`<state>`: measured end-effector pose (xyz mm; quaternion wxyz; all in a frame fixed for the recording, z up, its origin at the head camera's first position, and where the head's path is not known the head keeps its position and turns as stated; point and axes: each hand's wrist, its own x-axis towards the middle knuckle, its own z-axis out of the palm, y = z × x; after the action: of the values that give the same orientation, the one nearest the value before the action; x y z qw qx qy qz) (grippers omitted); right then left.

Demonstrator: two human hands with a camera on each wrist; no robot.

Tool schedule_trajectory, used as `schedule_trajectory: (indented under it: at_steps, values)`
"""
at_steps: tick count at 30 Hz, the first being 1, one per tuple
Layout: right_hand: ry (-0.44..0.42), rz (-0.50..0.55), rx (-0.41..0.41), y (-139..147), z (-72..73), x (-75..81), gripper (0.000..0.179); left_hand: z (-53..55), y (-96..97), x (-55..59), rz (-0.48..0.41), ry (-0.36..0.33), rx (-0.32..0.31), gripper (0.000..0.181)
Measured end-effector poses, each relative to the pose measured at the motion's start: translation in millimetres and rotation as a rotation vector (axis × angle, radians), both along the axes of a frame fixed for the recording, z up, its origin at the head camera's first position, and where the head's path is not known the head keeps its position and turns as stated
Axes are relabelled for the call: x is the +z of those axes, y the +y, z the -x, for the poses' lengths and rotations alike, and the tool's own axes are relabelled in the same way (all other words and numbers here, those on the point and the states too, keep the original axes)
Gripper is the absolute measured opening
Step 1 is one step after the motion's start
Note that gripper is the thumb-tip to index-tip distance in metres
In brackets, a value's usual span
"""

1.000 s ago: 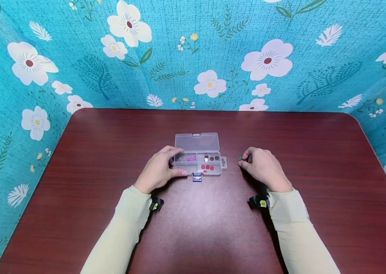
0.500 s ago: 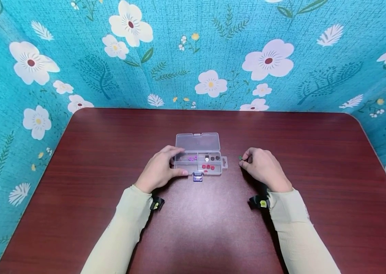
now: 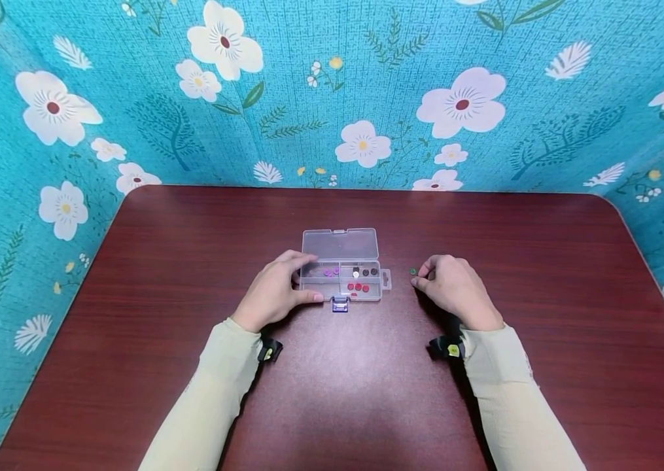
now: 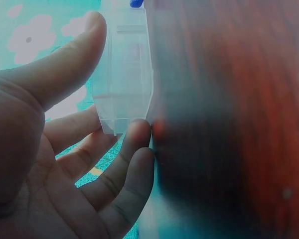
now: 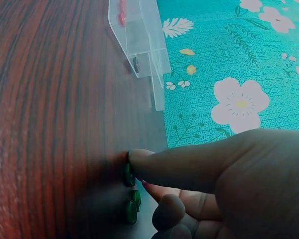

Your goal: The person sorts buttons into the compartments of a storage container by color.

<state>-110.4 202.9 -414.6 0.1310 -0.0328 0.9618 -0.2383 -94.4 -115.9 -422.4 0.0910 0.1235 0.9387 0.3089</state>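
Note:
A clear plastic compartment box [image 3: 361, 297] lies on the table with its lid [image 3: 340, 244] swung open at the back. My left hand [image 3: 275, 288] grips its left end, thumb along the near wall and fingers at the far side. Purple buttons [image 3: 332, 271], black ones with a white one [image 3: 366, 272], and red ones [image 3: 358, 288] sit in separate compartments. Right of the box, my right hand [image 3: 452, 284] pinches at a small green button [image 5: 129, 175] with thumb and index fingertips. More green buttons [image 5: 132, 211] lie just below that thumb in the right wrist view.
The box's blue latch [image 3: 340, 305] hangs down at the front and a hanging tab [image 3: 386, 279] sticks out to the right. Dark red wooden table [image 3: 520, 261] surrounds the hands. A turquoise flowered cloth [image 3: 308, 85] rises behind its far edge.
The view has shifted very slightly. The right hand's fingers have moved only a trace, while the left hand and the box keep their places.

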Motion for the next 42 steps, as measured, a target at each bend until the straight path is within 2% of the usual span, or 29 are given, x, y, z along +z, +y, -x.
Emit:
schedule_trajectory:
  at_steps: [13,27,42]
  values:
    - [0.039,0.006,0.025,1.1,-0.6,1.6,0.013,0.7,-0.9,0.2,-0.012,0.01,-0.01,0.068]
    - [0.04,0.003,0.01,0.5,-1.5,4.5,0.013,-0.2,-0.5,0.5,-0.009,0.006,-0.004,0.07]
    - [0.085,0.036,0.01,-1.2,-3.5,10.6,0.011,-0.5,-0.4,0.6,-0.014,0.0,-0.002,0.069]
